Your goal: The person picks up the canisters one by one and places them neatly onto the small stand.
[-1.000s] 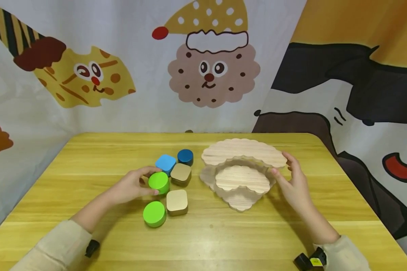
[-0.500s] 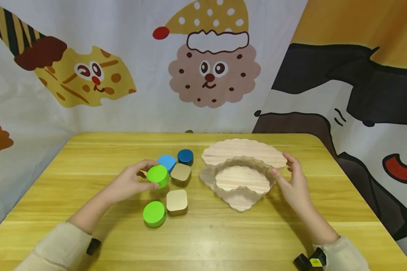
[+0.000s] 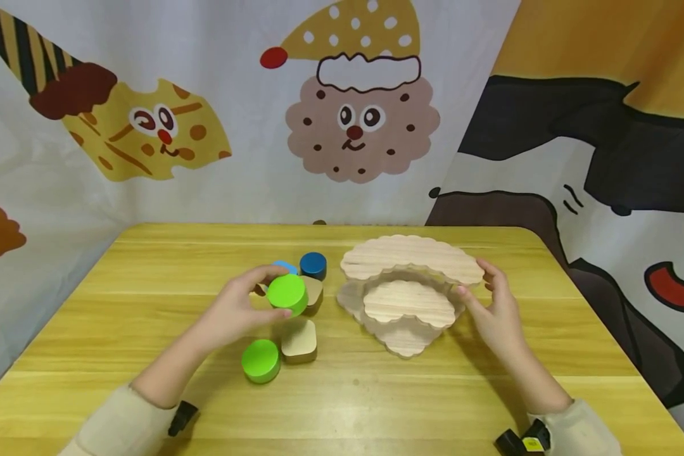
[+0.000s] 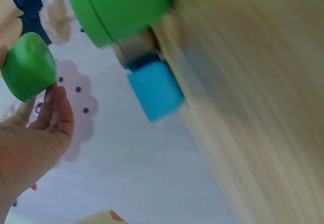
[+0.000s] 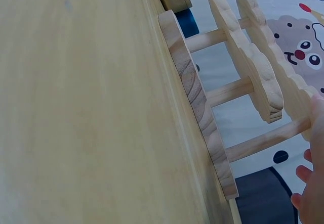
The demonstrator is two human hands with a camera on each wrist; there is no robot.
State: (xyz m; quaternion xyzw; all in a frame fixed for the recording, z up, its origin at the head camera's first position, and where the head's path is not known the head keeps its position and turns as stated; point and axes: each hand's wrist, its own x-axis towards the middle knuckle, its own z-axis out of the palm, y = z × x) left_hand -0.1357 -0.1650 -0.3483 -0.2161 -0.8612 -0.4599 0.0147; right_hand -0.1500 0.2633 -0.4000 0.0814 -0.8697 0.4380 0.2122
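Observation:
My left hand (image 3: 242, 310) pinches a small round green tin (image 3: 287, 294) between thumb and fingers, raised above the table. In the left wrist view the held tin (image 4: 30, 67) shows a seam round its side. A second green tin (image 3: 260, 361) stands below it, beside a light gold square tin (image 3: 299, 339). Partly hidden behind the held tin are a darker gold square tin (image 3: 313, 292) and a light blue square one (image 3: 285, 266). On the right, my right hand (image 3: 498, 313) holds the edge of the top tier of a wooden tiered stand (image 3: 407, 256).
A dark blue round tin (image 3: 313, 265) stands between the other tins and the stand. Wooden posts (image 5: 230, 91) join the stand's scalloped boards to its base (image 5: 200, 107). Behind the wooden table (image 3: 376, 405) hangs a printed curtain (image 3: 251, 190).
My left hand has lifted the green tin off the table and carried it right, over the darker gold tin. The right hand and the stand have stayed put.

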